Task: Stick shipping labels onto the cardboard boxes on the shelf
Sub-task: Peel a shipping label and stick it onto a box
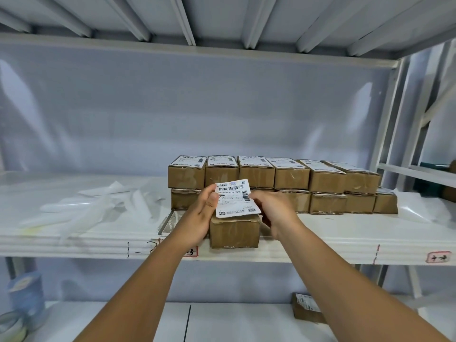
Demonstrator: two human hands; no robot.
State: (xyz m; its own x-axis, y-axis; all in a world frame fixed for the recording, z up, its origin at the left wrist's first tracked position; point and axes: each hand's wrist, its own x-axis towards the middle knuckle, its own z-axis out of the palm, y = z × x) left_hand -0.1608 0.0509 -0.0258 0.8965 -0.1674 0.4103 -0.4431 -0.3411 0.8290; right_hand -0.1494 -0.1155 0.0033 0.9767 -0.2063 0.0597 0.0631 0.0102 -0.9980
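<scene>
A white shipping label (235,199) with barcodes is held tilted above a small cardboard box (234,230) that stands alone at the front edge of the white shelf (320,243). My left hand (202,213) pinches the label's left edge with thumb and fingers. My right hand (274,208) grips its right edge. Behind them, a two-layer stack of cardboard boxes (291,177) stands on the shelf; the top row carries labels on its upper faces.
Crumpled white backing strips (98,203) lie on the shelf to the left. A labelled box (306,308) sits on the lower shelf at the right. Tape rolls (22,302) stand at lower left. A shelf upright (387,114) rises at the right.
</scene>
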